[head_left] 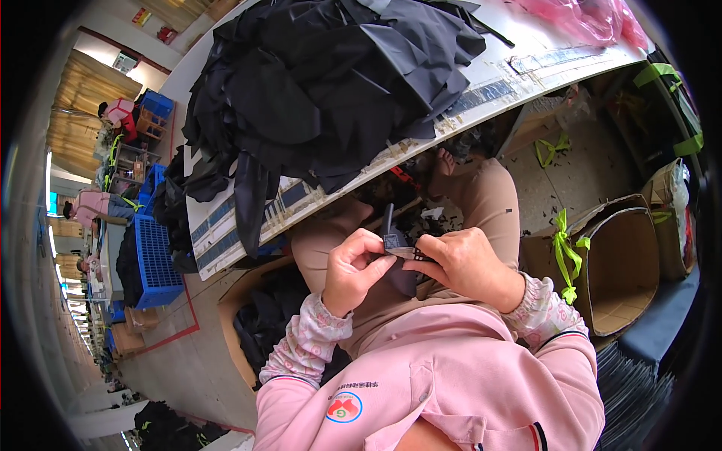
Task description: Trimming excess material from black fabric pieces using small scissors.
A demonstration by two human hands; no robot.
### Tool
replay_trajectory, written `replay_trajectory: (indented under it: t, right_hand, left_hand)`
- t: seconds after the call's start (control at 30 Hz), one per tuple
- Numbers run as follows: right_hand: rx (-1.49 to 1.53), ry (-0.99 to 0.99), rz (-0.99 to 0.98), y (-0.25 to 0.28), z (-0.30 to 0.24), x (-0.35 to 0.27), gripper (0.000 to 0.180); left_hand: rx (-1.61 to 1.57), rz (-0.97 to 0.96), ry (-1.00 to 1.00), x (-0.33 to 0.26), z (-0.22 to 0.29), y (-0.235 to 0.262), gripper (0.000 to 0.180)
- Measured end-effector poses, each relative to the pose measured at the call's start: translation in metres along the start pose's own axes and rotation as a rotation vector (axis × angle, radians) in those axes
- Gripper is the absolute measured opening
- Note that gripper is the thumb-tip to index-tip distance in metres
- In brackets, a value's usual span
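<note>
My left hand (347, 269) pinches a small black fabric piece (389, 239) between thumb and fingers, held above my lap. A narrow strip of it sticks up, and a wider flap hangs below. My right hand (475, 261) is closed around a pair of thread snips (404, 252). Their metal blades point left and lie against the fabric piece near my left fingertips. Most of the handle is hidden in the right hand. Past my hands, a big heap of black fabric pieces (316, 90) covers much of the white table (519, 75).
Cardboard boxes (626, 274) with a yellow-green ribbon (565, 259) stand at right. An open carton of black fabric (226, 304) is at my left. Pink plastic (594, 22) lies on the table's far right. Blue crates (158, 259) and several people at work are farther left.
</note>
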State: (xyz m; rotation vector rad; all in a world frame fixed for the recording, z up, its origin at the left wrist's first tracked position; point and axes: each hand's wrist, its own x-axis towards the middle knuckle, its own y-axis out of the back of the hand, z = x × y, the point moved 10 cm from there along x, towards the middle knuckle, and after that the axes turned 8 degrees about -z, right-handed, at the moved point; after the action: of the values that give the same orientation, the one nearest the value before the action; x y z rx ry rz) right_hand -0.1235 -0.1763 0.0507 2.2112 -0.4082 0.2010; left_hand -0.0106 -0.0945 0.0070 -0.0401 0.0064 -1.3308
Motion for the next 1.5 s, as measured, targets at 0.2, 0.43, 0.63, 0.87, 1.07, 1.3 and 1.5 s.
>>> replay_trajectory:
  t: [0.2,0.43,0.63,0.87,1.07,1.3,1.5]
  right_hand:
    - [0.112,-0.100,-0.009,-0.002,0.010,0.005,0.036]
    - [0.859,-0.427,0.023,-0.019,0.052,-0.012,0.010]
    - [1.181,-0.252,-0.012,-0.024,0.030,0.015,0.025]
    - [1.228,-0.213,-0.123,-0.040,0.009,0.033,0.030]
    - [1.588,0.078,-0.362,-0.015,-0.049,0.019,0.037]
    - [1.837,0.860,-0.690,0.050,-0.178,0.018,0.048]
    - [1.607,1.303,-0.708,0.082,-0.178,0.005,0.039]
  left_hand:
    - [0.119,0.069,-0.045,-0.011,0.015,0.020,0.008]
    - [0.557,0.503,-0.086,-0.106,0.008,0.148,0.010]
    - [1.269,0.935,0.379,-0.316,-0.051,0.252,0.011]
    - [0.890,0.022,1.641,-0.509,-0.267,0.216,0.059]
    - [1.181,0.337,1.320,-0.303,-0.098,0.261,0.048]
    - [0.832,0.455,0.188,-0.060,-0.002,0.234,0.017]
    - [0.980,0.561,0.079,0.073,-0.019,0.224,0.043]
